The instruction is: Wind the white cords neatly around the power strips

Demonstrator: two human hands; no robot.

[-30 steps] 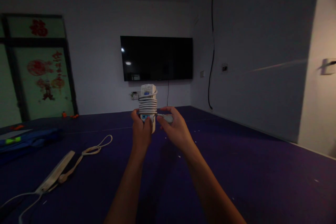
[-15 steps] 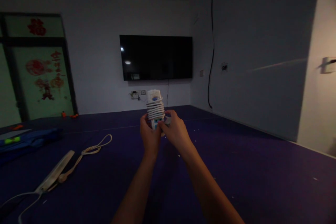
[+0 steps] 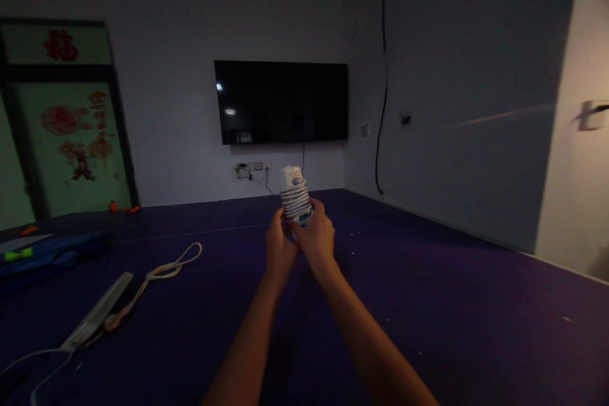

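I hold a white power strip (image 3: pixel 294 190) upright in front of me, with its white cord coiled several times round its body. My left hand (image 3: pixel 280 247) is closed round its lower end from the left. My right hand (image 3: pixel 314 238) is closed against the same lower end from the right, fingers pressed on the coils. The strip's bottom is hidden behind both hands. Both arms reach out over a dark purple floor (image 3: pixel 428 304).
A second long power strip (image 3: pixel 98 320) lies at lower left with its loose cord looped (image 3: pixel 174 266) beside it. A blue object (image 3: pixel 52 257) lies at the far left. A black television (image 3: pixel 281 101) hangs on the back wall above a wall socket (image 3: pixel 250 169).
Both hands carried the wrapped power strip to the right and a little lower. My right hand, apart from it before, has closed in against the left one on the strip's lower end.
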